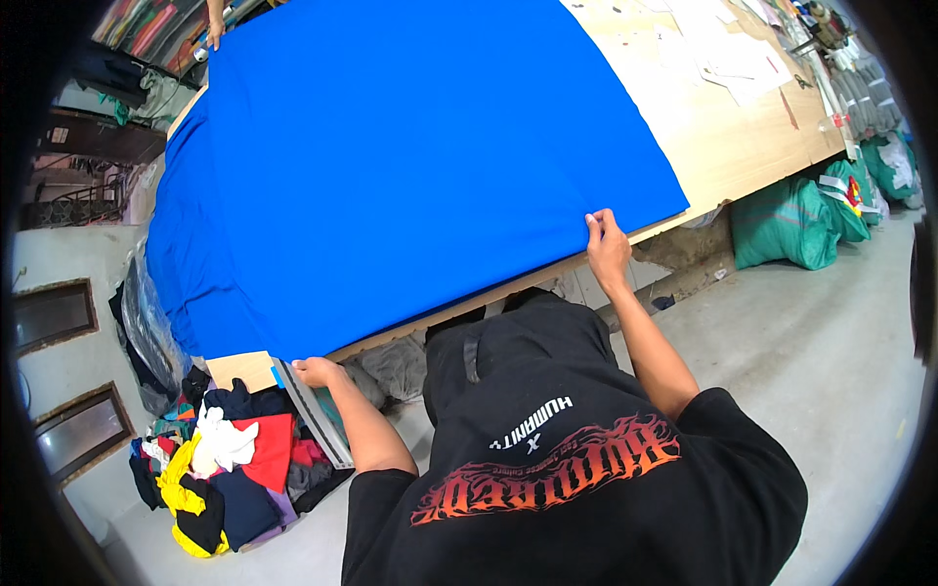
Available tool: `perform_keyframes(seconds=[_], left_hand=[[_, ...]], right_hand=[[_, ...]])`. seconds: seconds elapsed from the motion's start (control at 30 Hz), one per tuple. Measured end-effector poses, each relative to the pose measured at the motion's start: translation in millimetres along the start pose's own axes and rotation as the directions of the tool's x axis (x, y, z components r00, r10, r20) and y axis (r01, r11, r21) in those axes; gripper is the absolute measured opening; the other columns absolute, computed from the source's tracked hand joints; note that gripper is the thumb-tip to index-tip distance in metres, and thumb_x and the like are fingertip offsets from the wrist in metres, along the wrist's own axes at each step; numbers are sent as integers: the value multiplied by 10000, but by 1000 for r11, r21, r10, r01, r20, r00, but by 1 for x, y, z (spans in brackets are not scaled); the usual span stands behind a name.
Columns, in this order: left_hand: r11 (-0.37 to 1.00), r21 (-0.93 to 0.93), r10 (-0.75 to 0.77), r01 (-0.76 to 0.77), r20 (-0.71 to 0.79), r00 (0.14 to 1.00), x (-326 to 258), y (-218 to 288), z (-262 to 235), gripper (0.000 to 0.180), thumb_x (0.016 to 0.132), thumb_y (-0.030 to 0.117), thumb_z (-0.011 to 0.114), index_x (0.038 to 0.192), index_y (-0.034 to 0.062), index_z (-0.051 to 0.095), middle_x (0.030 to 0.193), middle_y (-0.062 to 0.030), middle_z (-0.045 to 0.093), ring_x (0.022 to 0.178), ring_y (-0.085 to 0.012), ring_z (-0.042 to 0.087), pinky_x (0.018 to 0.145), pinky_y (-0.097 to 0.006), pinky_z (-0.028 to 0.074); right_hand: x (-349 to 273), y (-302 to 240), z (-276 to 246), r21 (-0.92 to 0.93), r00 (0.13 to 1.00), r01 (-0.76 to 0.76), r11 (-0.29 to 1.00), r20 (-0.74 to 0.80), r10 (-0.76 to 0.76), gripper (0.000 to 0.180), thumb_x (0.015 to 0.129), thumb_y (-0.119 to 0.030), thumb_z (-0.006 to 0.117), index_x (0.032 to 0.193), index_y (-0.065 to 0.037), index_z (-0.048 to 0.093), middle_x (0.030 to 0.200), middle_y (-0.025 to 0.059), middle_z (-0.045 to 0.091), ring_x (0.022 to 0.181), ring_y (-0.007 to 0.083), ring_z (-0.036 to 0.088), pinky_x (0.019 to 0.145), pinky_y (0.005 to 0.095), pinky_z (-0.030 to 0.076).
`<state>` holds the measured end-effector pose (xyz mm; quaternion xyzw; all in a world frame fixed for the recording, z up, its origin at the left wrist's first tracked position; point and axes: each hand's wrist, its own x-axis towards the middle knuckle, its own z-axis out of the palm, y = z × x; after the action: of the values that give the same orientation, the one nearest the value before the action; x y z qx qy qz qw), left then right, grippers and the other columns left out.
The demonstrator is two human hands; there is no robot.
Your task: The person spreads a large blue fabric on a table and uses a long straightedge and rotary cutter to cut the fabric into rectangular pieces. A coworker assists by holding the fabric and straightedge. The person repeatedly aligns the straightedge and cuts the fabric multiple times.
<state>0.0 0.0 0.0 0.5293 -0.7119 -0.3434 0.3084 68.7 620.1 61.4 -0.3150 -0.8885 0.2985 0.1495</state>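
A wide sheet of blue fabric (410,166) lies spread over a long wooden table (728,137). Its left part is wrinkled and drapes down past the table's end. My right hand (608,246) pinches the fabric's near edge close to its right corner, thumb and fingers together. At the near left corner of the table, my left hand (319,372) is closed at the fabric's edge, beside a grey-and-white striped strip (318,420); its fingertips are partly hidden. Across the table at the far left, another person's hand (215,35) rests by the fabric's far edge.
Loose white paper sheets (733,63) and dark scissors (803,82) lie on the table's right part. A heap of mixed clothes (244,469) stands on the floor at lower left. Green sacks (787,225) sit under the table's right end. Rolled fabrics (147,29) stand at the far left.
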Motion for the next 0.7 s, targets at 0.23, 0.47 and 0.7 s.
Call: perform_keyframes(seconds=[0.23, 0.47, 0.7], left_hand=[[978, 179, -122, 104, 94, 988, -9, -10, 2, 557, 1113, 372, 416, 1189, -104, 693, 1157, -307, 718, 1071, -470, 678, 971, -521, 505], [987, 131, -99, 88, 81, 992, -13, -5, 2, 561, 1117, 389, 405, 1096, -85, 706, 924, -245, 745, 812, -403, 718, 804, -514, 542], [983, 178, -62, 45, 87, 994, 3, -14, -5, 563, 1120, 395, 399, 1069, -76, 703, 841, -209, 728, 681, -351, 690, 695, -484, 551]], right_hand=[[1, 28, 17, -198, 997, 69, 978, 47, -61, 221, 1042, -310, 617, 987, -100, 579, 794, 160, 701, 778, 416, 682, 676, 558, 484], [2, 33, 22, -210, 993, 118, 971, 28, -115, 214, 1042, -307, 619, 1001, -102, 578, 772, 159, 692, 762, 420, 661, 677, 550, 466], [3, 17, 10, -177, 989, 141, 974, -7, -145, 203, 1041, -260, 627, 972, -80, 561, 727, 128, 655, 722, 403, 647, 659, 522, 450]])
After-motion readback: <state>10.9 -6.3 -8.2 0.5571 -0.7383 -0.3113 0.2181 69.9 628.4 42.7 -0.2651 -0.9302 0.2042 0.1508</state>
